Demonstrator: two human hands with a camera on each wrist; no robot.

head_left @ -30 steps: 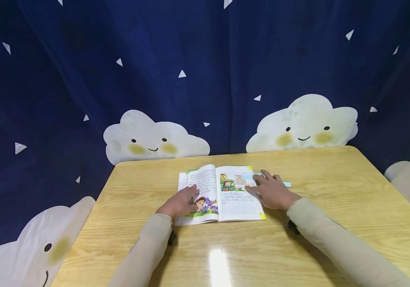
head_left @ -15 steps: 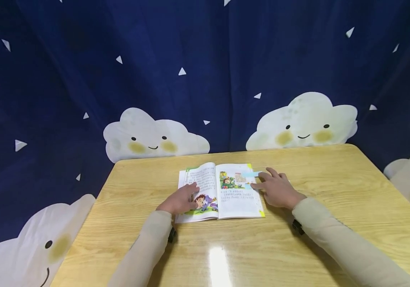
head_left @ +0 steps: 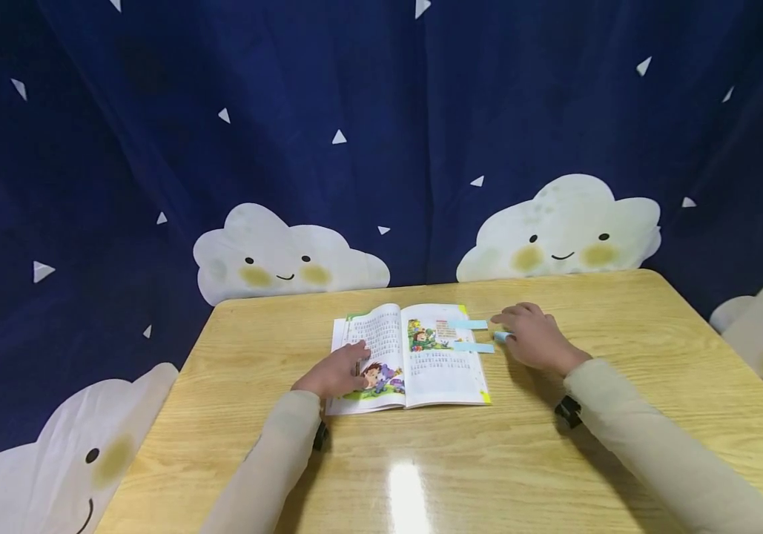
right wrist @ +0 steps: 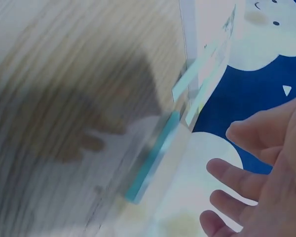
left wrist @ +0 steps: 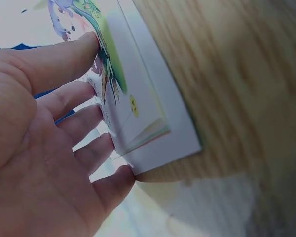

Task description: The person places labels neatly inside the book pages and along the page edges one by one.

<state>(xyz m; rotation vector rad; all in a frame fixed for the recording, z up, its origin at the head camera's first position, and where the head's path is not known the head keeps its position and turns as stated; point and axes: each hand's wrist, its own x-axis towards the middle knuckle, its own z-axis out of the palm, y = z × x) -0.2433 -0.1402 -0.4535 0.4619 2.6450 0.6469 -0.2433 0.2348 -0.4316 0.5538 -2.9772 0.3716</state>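
An open picture book (head_left: 444,386) lies on the wooden table, printed text and coloured drawings on both pages. My left hand (head_left: 336,369) rests on the left page; the left wrist view shows its spread fingers along the page (left wrist: 138,116). Two pale blue paper strips, an upper one (head_left: 468,324) and a lower one (head_left: 474,347), lie across the right page and stick out past its edge. Right of the book, my right hand (head_left: 537,337) hovers over a third blue strip (head_left: 501,337). In the right wrist view this thicker-looking strip (right wrist: 153,160) lies apart from the fingers.
The light wooden table (head_left: 254,475) extends around the book, with a bright reflection near its front. Behind it hangs a dark blue curtain (head_left: 288,89) printed with smiling clouds and white triangles. Black wrist cameras sit under both sleeves.
My right hand has drawn away from the right page to the right, uncovering the two strips there, and now sits over the third strip. My left hand stays on the left page.
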